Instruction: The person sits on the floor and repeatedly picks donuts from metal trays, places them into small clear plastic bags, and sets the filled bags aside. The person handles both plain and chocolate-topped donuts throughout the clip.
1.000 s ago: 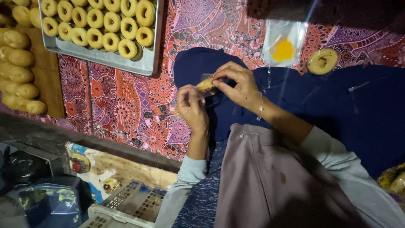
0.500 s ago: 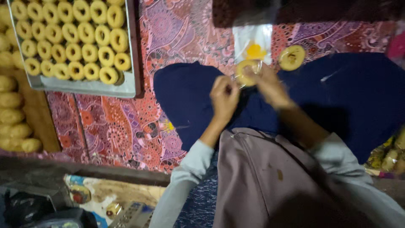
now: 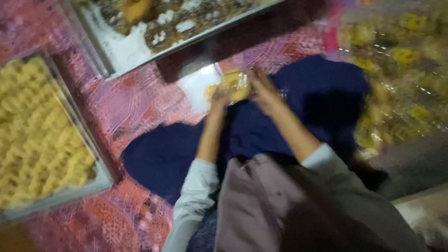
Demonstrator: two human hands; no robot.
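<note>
A yellow pastry [image 3: 234, 87] is held between both hands above a dark blue cloth [image 3: 322, 88]. The left hand [image 3: 219, 95] is closed on its left edge and the right hand [image 3: 261, 86] on its right edge, the fingers curled in; the view is blurred, so the exact pinch cannot be made out. The pastry seems to be partly covered by a clear plastic bag [image 3: 200, 84], which is seen lying just left of the hands, over the patterned red cloth [image 3: 140, 100]. Grey-blue sleeves [image 3: 196, 186] are worn on both arms.

A metal tray [image 3: 70, 191] filled with rows of yellow pastries [image 3: 37, 135] is seen at the left, well apart from the hands. A second tray [image 3: 121, 51] with crumbs and white patches is laid at the top, beyond the bag. At the right, a heap of bagged yellow pastries [image 3: 401, 60] is seen near the blue cloth, its details lost in blur.
</note>
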